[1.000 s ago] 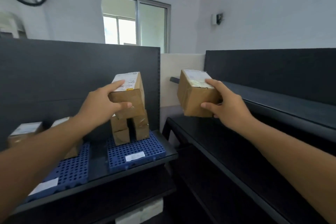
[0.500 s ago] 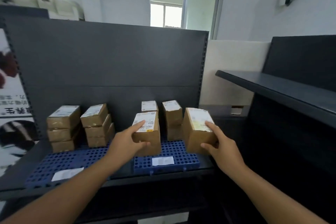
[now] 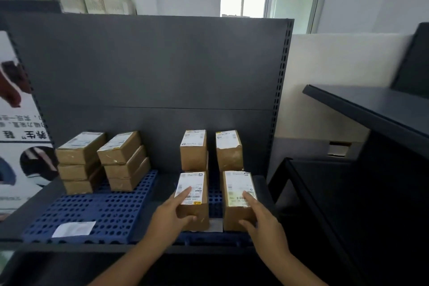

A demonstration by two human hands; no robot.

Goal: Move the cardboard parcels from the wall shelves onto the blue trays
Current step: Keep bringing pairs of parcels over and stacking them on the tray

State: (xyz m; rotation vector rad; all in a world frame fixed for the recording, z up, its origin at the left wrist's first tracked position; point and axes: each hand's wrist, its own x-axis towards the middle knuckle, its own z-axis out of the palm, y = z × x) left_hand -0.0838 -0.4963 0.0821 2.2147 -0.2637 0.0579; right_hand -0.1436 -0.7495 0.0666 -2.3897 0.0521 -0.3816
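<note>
Two cardboard parcels stand side by side at the front of the right blue tray. My left hand grips the left front parcel, index finger on its top label and thumb on its front face. In the same way my right hand grips the right front parcel. Behind them stand two more upright parcels. The left blue tray carries two stacks of three parcels at its back.
A dark grey back panel rises behind the trays. To the right, dark wall shelves jut out at two heights. A white label lies on the left tray's front. A poster hangs at far left.
Both hands carried their parcels from the right-hand shelf area leftward and down. The parcels now rest on the right blue tray in front of the two at the back.
</note>
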